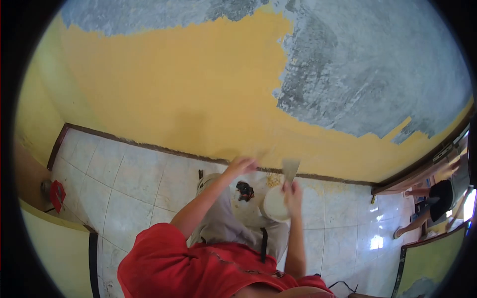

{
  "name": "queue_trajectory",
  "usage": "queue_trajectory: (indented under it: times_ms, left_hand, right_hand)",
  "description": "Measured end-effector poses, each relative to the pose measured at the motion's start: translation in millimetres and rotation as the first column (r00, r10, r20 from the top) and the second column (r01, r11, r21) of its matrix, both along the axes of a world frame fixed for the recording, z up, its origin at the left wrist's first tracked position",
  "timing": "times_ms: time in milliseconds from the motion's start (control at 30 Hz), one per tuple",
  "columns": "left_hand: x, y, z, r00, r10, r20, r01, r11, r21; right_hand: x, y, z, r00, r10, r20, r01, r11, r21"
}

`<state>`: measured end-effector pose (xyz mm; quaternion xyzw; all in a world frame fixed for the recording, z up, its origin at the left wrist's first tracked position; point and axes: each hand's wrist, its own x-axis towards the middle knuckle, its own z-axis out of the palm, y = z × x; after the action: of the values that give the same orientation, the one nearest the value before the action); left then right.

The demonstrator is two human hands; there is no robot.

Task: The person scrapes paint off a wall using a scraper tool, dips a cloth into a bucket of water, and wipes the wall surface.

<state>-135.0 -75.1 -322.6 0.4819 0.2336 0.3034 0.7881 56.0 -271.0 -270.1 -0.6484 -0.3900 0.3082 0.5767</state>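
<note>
right hand [293, 194] closed on the handle of a scraper [291, 169], flat blade up toward the wall [189, 84], a bit blurred. left hand [243, 165] out in front of the wall's foot, fingers blurred, can't tell if spread or pinching something; a faint thin streak shows just beyond it. hands apart, scraper in the right one only.

white tub [277, 204] on the floor [134, 171], just under the right hand and near the knees. yellow flakes [273, 179] behind the tub, along the dark skirting [169, 150]. small black bundle [244, 191] on the floor between left hand and tub, too small to tell what.

wall is yellow low and left, bare gray patches up top and over on the right, ragged edges between. red shirt [198, 270] and light pants [218, 213] on the wearer, legs bent. red item [58, 196] far left, by a low wall [54, 248]. another person [441, 198] at far right by the doorway, dark shorts, partly cut off by the lens edge.
</note>
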Motion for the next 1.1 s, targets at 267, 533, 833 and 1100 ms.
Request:
queue_trajectory:
  times_ms: [267, 533, 833, 1100]
  left_hand:
    - [116, 25, 260, 0.670, 0.205, 0.713, 0.036, 0.951, -0.307]
    - [136, 53, 300, 0.504, 0.320, 0.802, 0.100, 0.901, -0.423]
    - [125, 63, 308, 0.655, 0.370, 0.658, -0.132, 0.914, -0.382]
    - [150, 76, 296, 0.473, 0.346, 0.810, 0.076, 0.900, -0.429]
  right_hand:
    - [9, 165, 303, 0.456, -0.083, 0.886, -0.024, 0.994, 0.105]
    - [12, 200, 364, 0.144, 0.081, 0.986, 0.008, 0.997, -0.083]
    - [18, 217, 348, 0.347, 0.036, 0.937, -0.023, 0.999, -0.030]
    - [-14, 215, 350, 0.133, -0.114, 0.985, 0.128, 0.987, 0.097]
